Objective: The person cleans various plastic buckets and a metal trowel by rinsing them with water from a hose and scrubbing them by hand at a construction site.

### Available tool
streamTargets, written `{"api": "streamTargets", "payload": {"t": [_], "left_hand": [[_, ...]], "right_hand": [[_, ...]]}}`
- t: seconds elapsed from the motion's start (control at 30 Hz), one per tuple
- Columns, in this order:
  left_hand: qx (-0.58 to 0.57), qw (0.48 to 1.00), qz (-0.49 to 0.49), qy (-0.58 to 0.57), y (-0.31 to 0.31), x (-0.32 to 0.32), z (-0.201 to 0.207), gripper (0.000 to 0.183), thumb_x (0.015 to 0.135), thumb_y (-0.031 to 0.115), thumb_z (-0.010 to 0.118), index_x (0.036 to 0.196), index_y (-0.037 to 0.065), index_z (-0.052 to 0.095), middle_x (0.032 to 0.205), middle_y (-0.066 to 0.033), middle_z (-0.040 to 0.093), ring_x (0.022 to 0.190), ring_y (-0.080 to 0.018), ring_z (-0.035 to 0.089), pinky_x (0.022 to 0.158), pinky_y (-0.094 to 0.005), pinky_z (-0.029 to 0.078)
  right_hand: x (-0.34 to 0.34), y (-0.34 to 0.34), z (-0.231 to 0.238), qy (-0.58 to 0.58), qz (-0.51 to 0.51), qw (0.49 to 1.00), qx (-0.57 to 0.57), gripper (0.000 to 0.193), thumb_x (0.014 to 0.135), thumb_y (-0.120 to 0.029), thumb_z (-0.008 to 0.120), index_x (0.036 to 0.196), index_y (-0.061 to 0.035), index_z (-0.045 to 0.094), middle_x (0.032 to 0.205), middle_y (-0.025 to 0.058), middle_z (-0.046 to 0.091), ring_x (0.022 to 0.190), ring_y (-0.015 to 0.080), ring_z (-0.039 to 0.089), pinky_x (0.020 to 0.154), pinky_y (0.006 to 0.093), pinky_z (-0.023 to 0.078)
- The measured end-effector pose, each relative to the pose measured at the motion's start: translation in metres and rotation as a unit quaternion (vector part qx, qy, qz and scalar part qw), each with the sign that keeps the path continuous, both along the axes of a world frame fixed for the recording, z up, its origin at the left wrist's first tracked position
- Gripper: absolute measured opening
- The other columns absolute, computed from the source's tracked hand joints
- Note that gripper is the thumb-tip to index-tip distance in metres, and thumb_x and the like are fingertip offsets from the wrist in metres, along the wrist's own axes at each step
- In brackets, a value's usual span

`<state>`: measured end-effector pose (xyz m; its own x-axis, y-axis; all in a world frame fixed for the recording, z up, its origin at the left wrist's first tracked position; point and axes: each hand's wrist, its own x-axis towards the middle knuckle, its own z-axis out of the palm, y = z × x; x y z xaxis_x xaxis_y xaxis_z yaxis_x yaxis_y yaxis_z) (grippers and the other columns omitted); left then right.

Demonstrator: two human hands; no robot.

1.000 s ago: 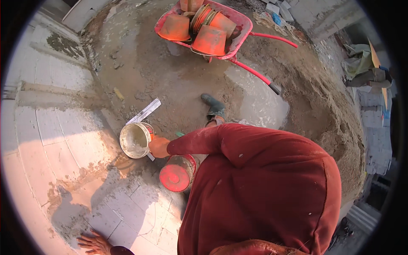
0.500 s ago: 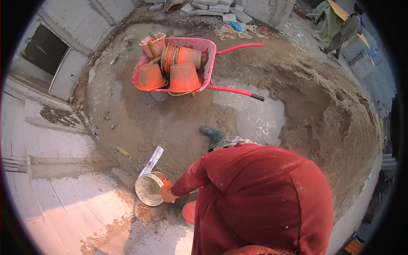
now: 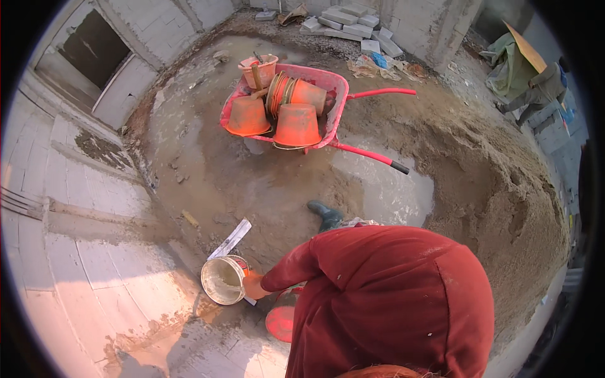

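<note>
A red sleeve runs leftward from the lower middle of the head view to my left hand [image 3: 254, 286]. That hand is closed at the near side of a whitish bucket [image 3: 220, 281], which lies tipped with its mouth facing left. Its inside is smeared with pale residue; the fingertips are partly hidden. A long whitish strip [image 3: 230, 239] lies on the ground against the bucket. Close to my sleeve stands a red bucket [image 3: 281, 322], partly covered by my body. My right hand is out of sight behind the red clothing. A dark green boot [image 3: 326, 215] shows beyond it.
A red wheelbarrow [image 3: 340, 112] stacked with orange buckets [image 3: 298, 125] stands ahead, its handles pointing right. A large sand pile [image 3: 498, 183] fills the right side. Pale blocks [image 3: 343, 17] lie at the back. A block wall [image 3: 88, 252] rises left. Another person [image 3: 543, 91] bends far right.
The view has tilted, so the wheelbarrow, sand and far person sit lower and farther right. My left hand stays at the whitish bucket; more of the red bucket shows.
</note>
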<state>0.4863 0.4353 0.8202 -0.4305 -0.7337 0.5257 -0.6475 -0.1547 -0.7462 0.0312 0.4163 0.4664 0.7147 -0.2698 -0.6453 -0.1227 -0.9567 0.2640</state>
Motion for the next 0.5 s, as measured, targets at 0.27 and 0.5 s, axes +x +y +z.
{"api": "streamTargets", "payload": {"t": [0.27,0.5], "left_hand": [[-0.049,0.944,-0.293,0.141,-0.001,0.053,0.002,0.074,0.086,0.055,0.049,0.139,0.003,0.044,0.151,-0.0247,0.028,0.142,-0.0481,0.015,0.108,-0.0711,0.012],[0.061,0.997,0.036,0.009,0.044,-0.065,0.014,0.074,0.088,0.053,0.048,0.141,0.002,0.039,0.151,-0.0249,0.029,0.141,-0.0492,0.016,0.108,-0.0716,0.012]], "right_hand": [[0.006,0.021,0.081,-0.222,-0.128,0.967,0.003,0.021,0.071,-0.028,0.076,0.091,-0.0192,0.077,0.086,-0.0037,0.072,0.076,0.0138,0.068,0.058,0.0339,0.052],[0.004,0.017,0.100,-0.200,-0.167,0.966,-0.002,0.019,0.067,-0.028,0.080,0.083,-0.0193,0.077,0.080,-0.0054,0.071,0.074,0.0147,0.068,0.056,0.0344,0.052]]}}
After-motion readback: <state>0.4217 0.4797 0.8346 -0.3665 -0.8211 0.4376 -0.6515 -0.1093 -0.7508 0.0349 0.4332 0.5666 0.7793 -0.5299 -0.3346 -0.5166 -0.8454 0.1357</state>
